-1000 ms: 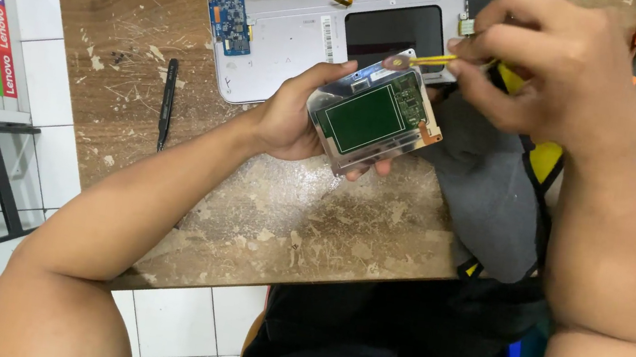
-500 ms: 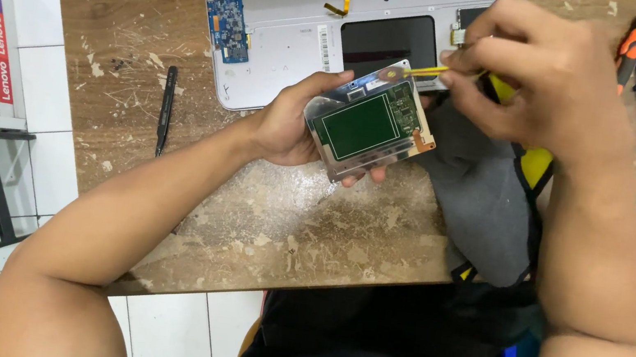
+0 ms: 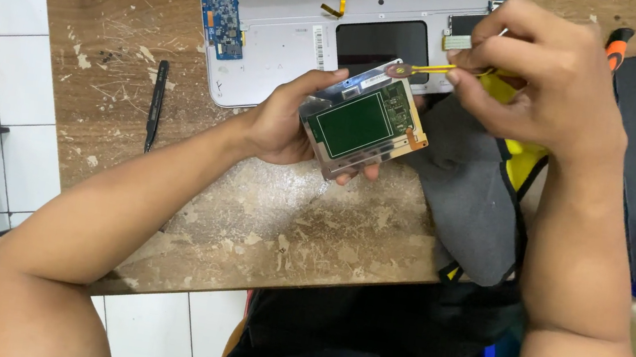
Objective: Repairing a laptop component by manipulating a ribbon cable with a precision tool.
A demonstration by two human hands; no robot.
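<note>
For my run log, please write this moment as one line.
left hand: holds green board | right hand: pinches yellow strip at board edge | behind: opened laptop | table: black tool

Single head view, looking steeply down.

Worn on the person's head, it faces down and forward over both forearms onto the desk (image 3: 185, 60), close in; the hands sit upper centre, the lap and floor tiles (image 3: 172, 332) fill the bottom edge.
</note>
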